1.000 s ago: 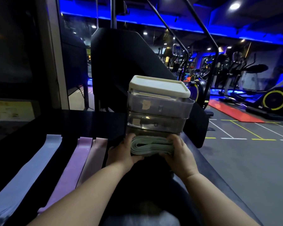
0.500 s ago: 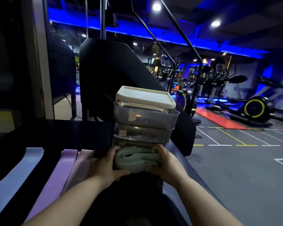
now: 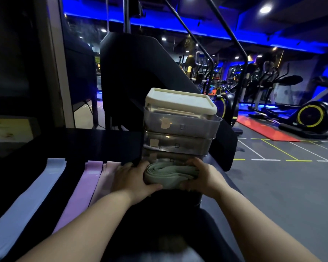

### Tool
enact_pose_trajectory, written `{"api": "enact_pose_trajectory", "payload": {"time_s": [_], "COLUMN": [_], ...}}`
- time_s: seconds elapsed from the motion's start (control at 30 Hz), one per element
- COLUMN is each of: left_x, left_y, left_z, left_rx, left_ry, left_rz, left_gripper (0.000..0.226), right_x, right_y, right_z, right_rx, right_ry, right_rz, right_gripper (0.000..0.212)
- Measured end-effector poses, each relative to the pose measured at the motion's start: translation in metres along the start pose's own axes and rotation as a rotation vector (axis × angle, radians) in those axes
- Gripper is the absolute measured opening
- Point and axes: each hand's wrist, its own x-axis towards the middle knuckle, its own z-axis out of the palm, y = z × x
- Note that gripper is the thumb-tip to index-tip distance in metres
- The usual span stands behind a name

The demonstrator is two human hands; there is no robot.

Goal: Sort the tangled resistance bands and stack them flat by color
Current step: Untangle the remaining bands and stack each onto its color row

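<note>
A folded bundle of grey-green resistance bands (image 3: 169, 173) sits between both hands, right in front of a stack of clear drawers. My left hand (image 3: 132, 178) grips its left end, thumb curled under it. My right hand (image 3: 202, 176) grips the right end the same way. On the dark surface to the left, three bands lie flat in strips: a pale blue band (image 3: 27, 203), a purple band (image 3: 78, 195) and a pink band (image 3: 105, 178) partly under my left hand's edge.
The clear stacked drawers (image 3: 180, 133) carry a cream lid (image 3: 180, 100). A black machine housing (image 3: 140, 72) rises behind them. The dark bench (image 3: 102, 144) ends at the right, where grey gym floor (image 3: 282, 186) and exercise bikes (image 3: 311, 116) lie beyond.
Both hands keep their hold on the grey-green bundle in front of the drawers. The camera has tilted and shifted slightly; the flat bands stay where they were.
</note>
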Motion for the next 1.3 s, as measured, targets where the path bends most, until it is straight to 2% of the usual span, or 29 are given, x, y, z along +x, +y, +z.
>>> {"api": "enact_pose_trajectory", "payload": {"time_s": [0.1, 0.27, 0.37, 0.53, 0.6, 0.63, 0.7, 0.73, 0.87, 1.03, 1.13, 1.3], "left_x": [-0.002, -0.004, 0.003, 0.01, 0.009, 0.008, 0.006, 0.006, 0.01, 0.012, 0.011, 0.016], "left_y": [0.002, 0.008, 0.007, 0.007, 0.007, 0.007, 0.007, 0.007, 0.009, 0.008, 0.007, 0.007], "left_z": [-0.003, -0.008, -0.006, -0.002, 0.0, 0.0, 0.001, 0.002, 0.011, 0.018, 0.019, 0.023], "left_rx": [0.0, 0.012, -0.077, 0.026, 0.071, 0.088, 0.089, 0.079, 0.02, -0.12, -0.232, -0.217], "left_ry": [-0.015, -0.106, -0.199, -0.224, -0.226, -0.213, -0.187, -0.192, -0.23, -0.156, -0.085, -0.146], "left_rz": [-0.045, -0.045, -0.076, -0.075, -0.079, -0.08, -0.084, -0.091, -0.16, -0.216, -0.216, -0.252], "left_gripper": [0.078, 0.068, 0.078, 0.08, 0.083, 0.082, 0.075, 0.073, 0.077, 0.074, 0.059, 0.053], "right_x": [0.001, -0.002, -0.003, 0.003, 0.004, 0.004, 0.004, 0.004, 0.0, -0.012, -0.017, -0.018], "right_y": [-0.002, -0.003, -0.002, 0.003, -0.002, -0.005, -0.01, -0.01, -0.012, -0.007, 0.001, -0.001], "right_z": [0.001, 0.007, 0.014, 0.015, 0.012, 0.011, 0.012, 0.014, 0.023, 0.025, 0.028, 0.024], "right_rx": [-0.055, -0.209, -0.15, -0.133, -0.156, -0.191, -0.266, -0.287, -0.31, -0.251, -0.202, -0.247], "right_ry": [0.008, 0.021, 0.005, -0.043, -0.093, -0.111, -0.124, -0.125, -0.052, 0.258, 0.277, 0.145], "right_rz": [-0.011, -0.035, -0.019, -0.016, -0.034, -0.052, -0.093, -0.097, -0.053, 0.013, 0.024, 0.093], "right_gripper": [0.075, 0.079, 0.095, 0.097, 0.086, 0.074, 0.054, 0.05, 0.046, 0.039, 0.038, 0.034]}}
